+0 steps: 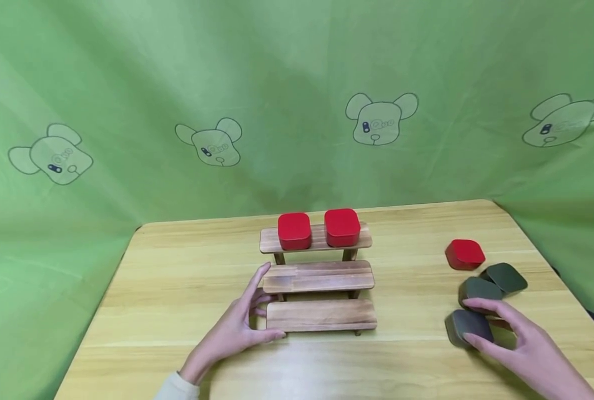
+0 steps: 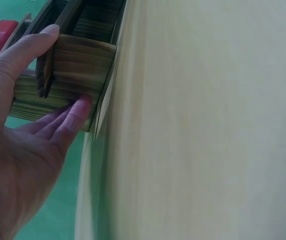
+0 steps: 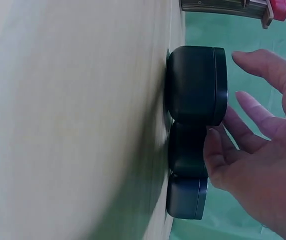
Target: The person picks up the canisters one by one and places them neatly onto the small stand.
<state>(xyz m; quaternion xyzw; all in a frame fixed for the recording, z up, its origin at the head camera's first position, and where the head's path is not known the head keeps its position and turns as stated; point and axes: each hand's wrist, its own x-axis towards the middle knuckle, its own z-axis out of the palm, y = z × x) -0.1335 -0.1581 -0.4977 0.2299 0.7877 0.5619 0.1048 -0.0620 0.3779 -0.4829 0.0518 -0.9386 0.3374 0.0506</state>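
A three-tier wooden stand (image 1: 322, 315) stands mid-table with two red lidded tins (image 1: 294, 231) on its top tier. At the stand's left end, my left hand (image 1: 236, 328) holds it, thumb by the lowest tier; in the left wrist view the fingertips (image 2: 80, 107) lie on the side panel. My right hand (image 1: 524, 341) hovers around the nearest dark tin (image 1: 469, 328), fingers spread. Seen from the right wrist, the thumb (image 3: 260, 65) is apart from that tin's lid (image 3: 220, 85). Two more dark tins (image 1: 507, 278) sit just behind it.
A third red tin (image 1: 465, 254) lies on the table behind the dark ones. The wooden table (image 1: 176, 266) ends at a green curtain (image 1: 286, 111) printed with bear faces, which hangs along the back and sides.
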